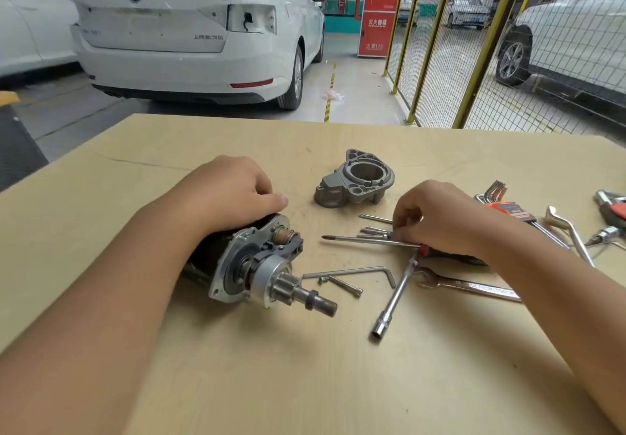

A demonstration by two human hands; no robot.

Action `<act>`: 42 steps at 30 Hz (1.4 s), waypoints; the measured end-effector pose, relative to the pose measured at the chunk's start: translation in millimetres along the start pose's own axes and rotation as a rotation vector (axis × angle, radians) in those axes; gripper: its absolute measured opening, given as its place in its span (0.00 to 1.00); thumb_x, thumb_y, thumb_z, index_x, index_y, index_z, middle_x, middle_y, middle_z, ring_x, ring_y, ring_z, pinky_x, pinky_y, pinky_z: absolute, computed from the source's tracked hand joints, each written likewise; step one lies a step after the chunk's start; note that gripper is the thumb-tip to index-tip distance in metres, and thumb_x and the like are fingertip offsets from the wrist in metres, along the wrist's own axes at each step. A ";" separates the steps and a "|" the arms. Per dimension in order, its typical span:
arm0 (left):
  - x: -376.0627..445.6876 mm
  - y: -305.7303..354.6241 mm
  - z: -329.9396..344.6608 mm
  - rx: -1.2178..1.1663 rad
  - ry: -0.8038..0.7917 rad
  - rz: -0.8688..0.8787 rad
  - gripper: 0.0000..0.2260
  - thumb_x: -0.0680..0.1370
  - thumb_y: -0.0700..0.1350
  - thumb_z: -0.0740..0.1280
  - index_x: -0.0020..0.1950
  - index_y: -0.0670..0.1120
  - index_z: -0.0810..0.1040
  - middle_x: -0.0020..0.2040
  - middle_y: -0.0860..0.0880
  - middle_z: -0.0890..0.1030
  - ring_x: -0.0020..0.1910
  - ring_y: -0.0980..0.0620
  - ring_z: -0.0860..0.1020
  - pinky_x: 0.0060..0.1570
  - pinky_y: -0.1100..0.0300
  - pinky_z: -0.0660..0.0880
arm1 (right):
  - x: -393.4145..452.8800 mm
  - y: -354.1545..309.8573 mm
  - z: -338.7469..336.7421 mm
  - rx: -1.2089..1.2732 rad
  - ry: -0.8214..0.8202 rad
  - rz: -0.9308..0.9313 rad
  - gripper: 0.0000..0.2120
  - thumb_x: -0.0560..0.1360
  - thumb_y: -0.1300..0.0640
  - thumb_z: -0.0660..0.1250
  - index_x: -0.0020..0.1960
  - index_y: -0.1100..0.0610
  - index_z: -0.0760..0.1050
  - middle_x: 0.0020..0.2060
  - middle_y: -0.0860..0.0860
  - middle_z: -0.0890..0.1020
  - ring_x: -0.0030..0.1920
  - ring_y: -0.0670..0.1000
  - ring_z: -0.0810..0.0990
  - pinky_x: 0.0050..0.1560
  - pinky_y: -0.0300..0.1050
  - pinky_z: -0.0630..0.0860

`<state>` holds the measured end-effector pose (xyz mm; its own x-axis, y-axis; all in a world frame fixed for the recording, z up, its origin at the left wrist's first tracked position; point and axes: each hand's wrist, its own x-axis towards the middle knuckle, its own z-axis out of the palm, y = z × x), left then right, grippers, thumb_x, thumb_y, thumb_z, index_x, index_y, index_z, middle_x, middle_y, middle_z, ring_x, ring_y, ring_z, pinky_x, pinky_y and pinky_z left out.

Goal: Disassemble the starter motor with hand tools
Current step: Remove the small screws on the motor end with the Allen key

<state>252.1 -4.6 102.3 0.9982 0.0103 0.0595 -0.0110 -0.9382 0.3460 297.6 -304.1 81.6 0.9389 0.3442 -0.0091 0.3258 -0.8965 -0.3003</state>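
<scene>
The grey cast nose housing (355, 179) is already off, standing apart on the pale wooden table (305, 367); 2 bolts (342, 285) lie loose. The black starter motor body (257, 265), pinion exposed, remains assembled. The left hand (230, 191) clasps it; the right hand (437, 218) pinches a red-handled screwdriver (369, 240).

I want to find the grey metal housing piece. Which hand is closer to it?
Left. The left hand rests on the starter motor, just left of the housing; the right hand sits lower right among tools.
</scene>
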 end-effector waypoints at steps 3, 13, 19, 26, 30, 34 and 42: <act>3.6 -5.4 3.4 -0.003 0.065 0.030 0.14 0.78 0.61 0.70 0.38 0.56 0.85 0.39 0.56 0.82 0.41 0.54 0.80 0.40 0.57 0.75 | -0.8 0.8 2.5 -0.021 -0.011 -0.013 0.07 0.73 0.51 0.76 0.38 0.47 0.80 0.35 0.46 0.83 0.32 0.43 0.80 0.29 0.33 0.67; -10.6 -18.4 -0.4 -0.245 0.028 0.161 0.04 0.76 0.61 0.71 0.45 0.63 0.85 0.44 0.59 0.85 0.47 0.59 0.82 0.51 0.54 0.79 | -9.8 11.3 -5.4 -0.024 0.043 0.047 0.09 0.70 0.45 0.78 0.41 0.43 0.78 0.43 0.43 0.80 0.45 0.43 0.77 0.39 0.40 0.70; -14.2 -19.0 -0.2 -0.299 0.084 0.160 0.02 0.76 0.60 0.72 0.46 0.67 0.84 0.44 0.59 0.84 0.47 0.59 0.82 0.52 0.52 0.80 | -9.7 9.4 -2.2 0.021 0.025 0.128 0.06 0.73 0.51 0.76 0.41 0.46 0.80 0.40 0.45 0.81 0.41 0.45 0.78 0.36 0.42 0.71; -14.8 -18.3 -0.5 -0.297 0.086 0.151 0.01 0.76 0.60 0.72 0.46 0.67 0.84 0.44 0.59 0.84 0.47 0.58 0.82 0.53 0.50 0.81 | -11.0 6.5 -2.8 0.026 -0.072 0.134 0.08 0.78 0.54 0.71 0.40 0.49 0.80 0.34 0.47 0.84 0.31 0.46 0.82 0.34 0.42 0.72; -15.4 -18.5 -1.3 -0.278 0.078 0.149 0.02 0.77 0.60 0.72 0.47 0.68 0.84 0.44 0.59 0.85 0.48 0.58 0.82 0.54 0.49 0.81 | -15.9 10.1 -1.9 0.039 -0.045 0.089 0.10 0.81 0.56 0.66 0.41 0.49 0.77 0.38 0.47 0.81 0.31 0.45 0.80 0.36 0.43 0.70; -17.4 -16.9 -2.9 -0.269 0.070 0.146 0.05 0.74 0.65 0.70 0.47 0.68 0.84 0.44 0.60 0.85 0.48 0.58 0.82 0.53 0.49 0.81 | -19.0 20.8 -5.9 0.329 0.195 0.014 0.10 0.79 0.63 0.67 0.44 0.50 0.80 0.34 0.47 0.84 0.33 0.41 0.77 0.33 0.34 0.69; -20.0 -14.2 -3.2 -0.277 0.073 0.129 0.04 0.74 0.64 0.69 0.46 0.69 0.83 0.44 0.60 0.85 0.48 0.57 0.82 0.54 0.48 0.81 | -28.3 29.0 -9.9 0.769 0.250 0.024 0.07 0.78 0.65 0.71 0.45 0.56 0.83 0.36 0.56 0.86 0.27 0.49 0.67 0.27 0.43 0.65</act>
<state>232.1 9.6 99.2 0.9808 -0.0683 0.1829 -0.1628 -0.8034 0.5728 281.6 -342.6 82.5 0.9715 0.1728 0.1620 0.2223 -0.4286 -0.8757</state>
